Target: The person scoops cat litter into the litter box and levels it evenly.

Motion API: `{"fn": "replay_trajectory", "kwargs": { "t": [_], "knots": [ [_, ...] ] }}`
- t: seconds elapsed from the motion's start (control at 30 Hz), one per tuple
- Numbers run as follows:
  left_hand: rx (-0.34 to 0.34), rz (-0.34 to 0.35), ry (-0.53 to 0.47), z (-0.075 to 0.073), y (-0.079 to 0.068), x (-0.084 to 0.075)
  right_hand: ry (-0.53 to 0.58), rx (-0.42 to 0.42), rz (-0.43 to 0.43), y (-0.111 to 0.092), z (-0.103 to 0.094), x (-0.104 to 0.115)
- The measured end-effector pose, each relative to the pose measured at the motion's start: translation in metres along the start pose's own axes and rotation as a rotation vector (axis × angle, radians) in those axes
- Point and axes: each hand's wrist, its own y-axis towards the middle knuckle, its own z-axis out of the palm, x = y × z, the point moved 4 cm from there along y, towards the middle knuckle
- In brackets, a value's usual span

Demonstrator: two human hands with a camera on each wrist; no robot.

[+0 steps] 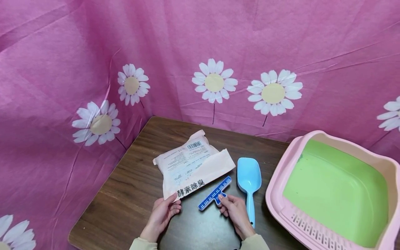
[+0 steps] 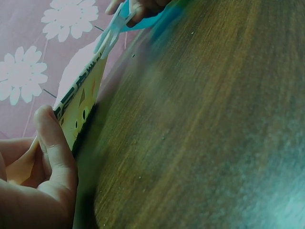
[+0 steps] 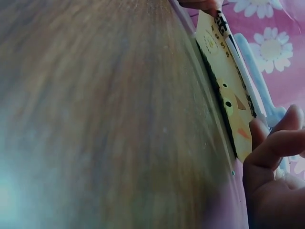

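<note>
- Curtain (image 1: 175, 34): pink, printed with white daisies; stands along the table's left and far edges.
- Table (image 1: 125, 194): dark wood grain, rounded corners; carries all items below.
- Left hand (image 1: 162, 210): thumb and fingers pinching the near left corner of the bag; pale sleeve.
- Bag (image 1: 184, 170): pale pink, lying toward the table's far left corner; top folded over, the flap marked with large black characters, a barcode (image 1: 194, 144) at the end toward the table's far edge. The wrist views show a yellowish side with a printed animal face.
- Clip (image 1: 215, 193): blue, T-shaped, piano-key pattern; held just beside the bag's near edge, its bar slanting toward the table's far edge. Contact with the bag: cannot be told.
- Right hand (image 1: 233, 210): thumb and forefinger pinching the clip's stem; pale sleeve.
- Scoop (image 1: 249, 173): light blue, right of the clip; bowl toward the table's far edge, handle toward the near edge, just beside the right hand.
- Tray (image 1: 275, 180): pink rim, green floor, slotted near side; at the table's right, reaching the far edge.
</note>
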Motion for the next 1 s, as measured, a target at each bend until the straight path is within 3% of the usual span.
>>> {"fn": "replay_trajectory", "kwargs": {
  "t": [0.47, 1.0],
  "knots": [
    [0.002, 0.008, 0.005, -0.001, 0.001, 0.001, -0.138, 0.05, 0.017, -0.006, -0.015, 0.002],
    [0.006, 0.012, 0.013, 0.002, -0.001, -0.001, -0.262, 0.128, -0.022, -0.01, -0.023, -0.002]
  ]
}}
